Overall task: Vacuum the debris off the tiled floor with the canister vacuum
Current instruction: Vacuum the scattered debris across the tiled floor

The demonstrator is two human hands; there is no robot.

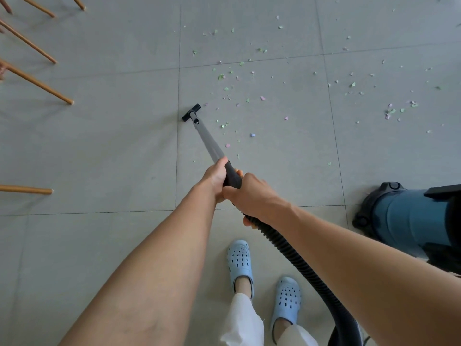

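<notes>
Both hands grip the vacuum wand where the grey tube meets its black handle: the left hand higher up, the right hand just behind it, where the ribbed hose begins. The black nozzle sits flat on the tiled floor beside a grout line, at the left edge of the scattered green and purple debris. The blue canister stands at the right. Wooden chair legs slant in from the left, and two pale blue clogs show below
</notes>
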